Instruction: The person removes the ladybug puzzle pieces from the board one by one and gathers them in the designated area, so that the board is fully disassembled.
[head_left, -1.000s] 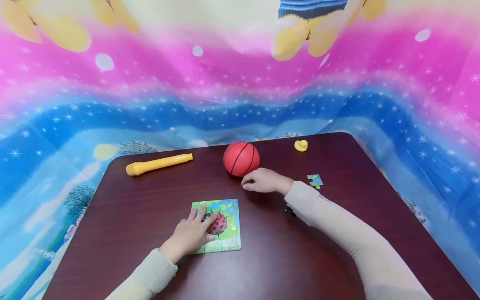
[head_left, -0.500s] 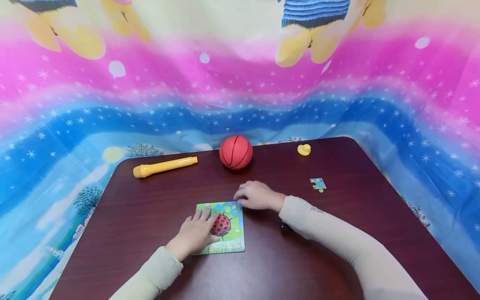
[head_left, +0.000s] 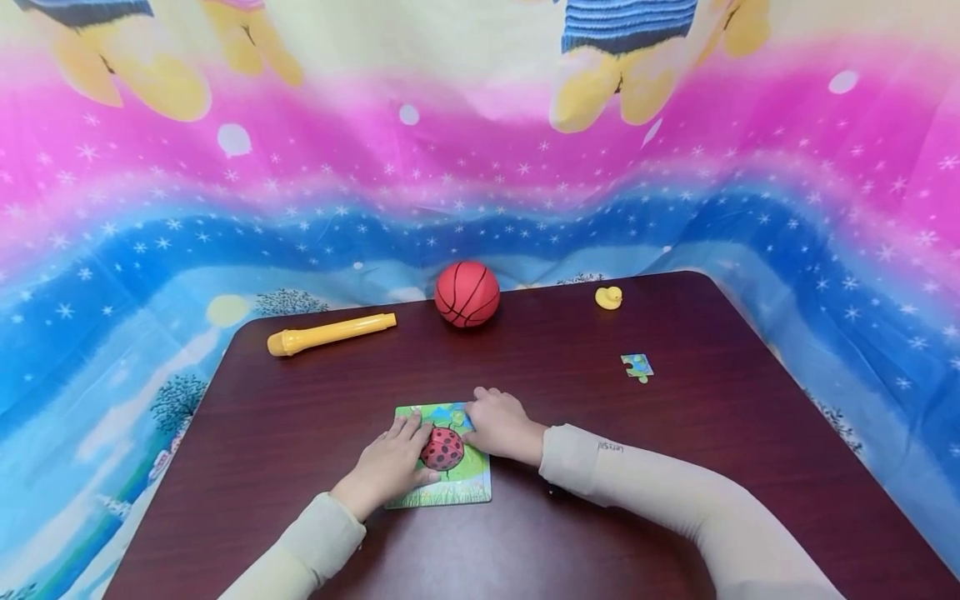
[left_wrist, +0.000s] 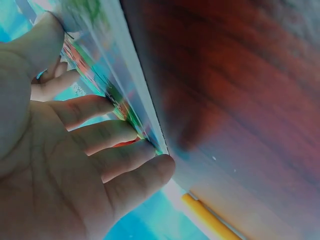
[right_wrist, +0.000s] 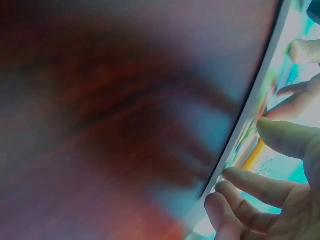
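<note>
Your left hand [head_left: 386,467], fingers spread loosely and grasping nothing, rests on the left side of a square ladybug jigsaw puzzle [head_left: 452,473] lying flat mid-table, nearer you than a smooth yellow toy microphone [head_left: 332,334]. Beyond the puzzle, a round red toy basketball [head_left: 467,293] with dark seams has shifted slightly toward the far edge of the glossy, wood-grained table [head_left: 555,350]. Your right hand [head_left: 498,423], a half second ago at the puzzle's top edge, has come down over its upper-right corner; whether the fingers pinch anything cannot be told. With both hands at the puzzle, the work appears to centre on that corner. At right sit a rounded yellow toy duck [head_left: 608,297] and, nearer you, a flat, notched jigsaw piece [head_left: 641,363], well apart from the puzzle.
</note>
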